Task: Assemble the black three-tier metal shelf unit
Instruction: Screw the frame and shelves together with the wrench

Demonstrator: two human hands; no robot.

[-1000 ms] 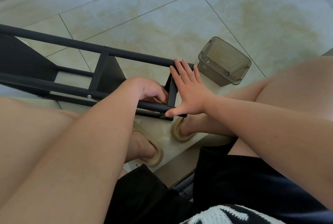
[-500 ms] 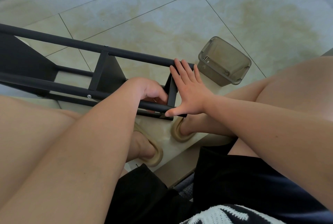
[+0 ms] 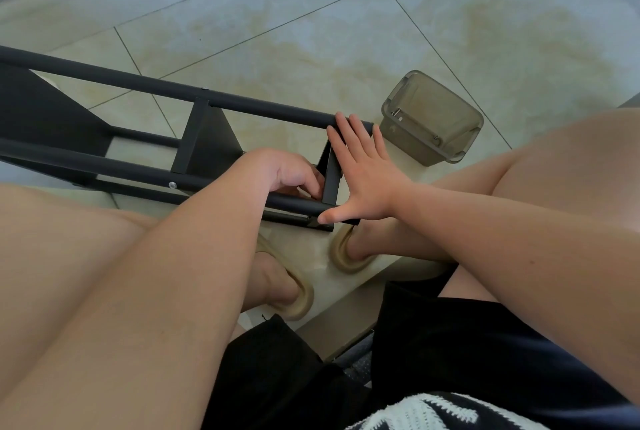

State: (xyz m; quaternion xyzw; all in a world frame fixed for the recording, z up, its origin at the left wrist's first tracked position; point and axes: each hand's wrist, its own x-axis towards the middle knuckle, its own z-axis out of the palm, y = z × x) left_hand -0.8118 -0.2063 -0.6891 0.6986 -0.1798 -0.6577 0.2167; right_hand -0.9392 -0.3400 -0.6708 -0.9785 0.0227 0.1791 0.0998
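Head view, looking down past both knees to the floor.

- Shelf unit (image 3: 242, 102): black, lying on its side on the pale tiled floor (image 3: 346, 31), running from the left edge toward the centre of the frame. Two long round tubes face up. The middle shelf panel (image 3: 204, 142) and the end panel (image 3: 331, 184) stand on edge between them. A small screw head (image 3: 172, 184) shows on the nearer tube.
- Right hand (image 3: 367, 180): released and flat, fingers straight and slightly spread, palm against the end of the unit. Fingertips reach the end of the far tube; the thumb lies on the end of the nearer tube.
- Left hand (image 3: 287, 173): reaches in between the tubes, just beside the end panel, fingers curled downward behind the nearer tube. Cannot tell whether it grips anything; the fingertips are hidden.
- Smoky translucent plastic container (image 3: 433, 118): on the floor just beyond the unit's end, near the right hand but apart from it.
- Tan slippers (image 3: 346, 256): on both feet, below the unit's end.
- Black shorts (image 3: 450, 343): bottom of frame.
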